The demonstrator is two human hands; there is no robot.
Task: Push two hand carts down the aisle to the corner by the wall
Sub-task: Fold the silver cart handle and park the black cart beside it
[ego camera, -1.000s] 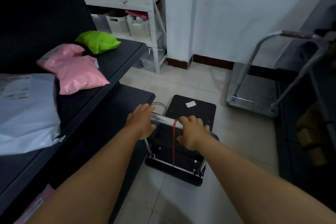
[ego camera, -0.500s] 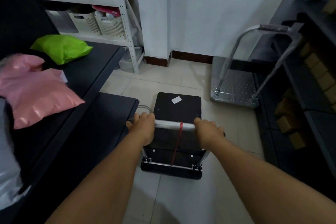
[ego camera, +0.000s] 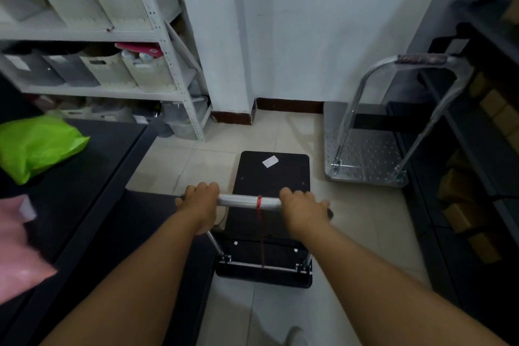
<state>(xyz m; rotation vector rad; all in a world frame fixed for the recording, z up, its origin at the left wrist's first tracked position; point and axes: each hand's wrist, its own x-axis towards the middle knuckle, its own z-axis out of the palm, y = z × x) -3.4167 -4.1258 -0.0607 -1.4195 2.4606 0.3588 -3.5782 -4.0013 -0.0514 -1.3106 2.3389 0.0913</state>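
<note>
A small black hand cart (ego camera: 273,177) stands on the tiled floor right in front of me, with a white label on its deck. Its silver handle bar (ego camera: 244,201) has a red cord tied round it. My left hand (ego camera: 200,202) grips the bar's left end and my right hand (ego camera: 302,209) grips its right end. A larger silver hand cart (ego camera: 362,157) with a perforated deck and a tall looped handle is parked against the white wall (ego camera: 309,36) in the far right corner.
Dark low shelving (ego camera: 92,177) on my left carries a green bag (ego camera: 36,146) and a pink bag (ego camera: 16,247). A white rack (ego camera: 168,64) with storage bins stands at the far left. Dark shelves (ego camera: 477,177) with cardboard boxes line the right side.
The black cart has rolled forward down the aisle toward the wall. The green bag and the silver cart are nearer. Both hands stay on the handle bar, now spread wider apart.
</note>
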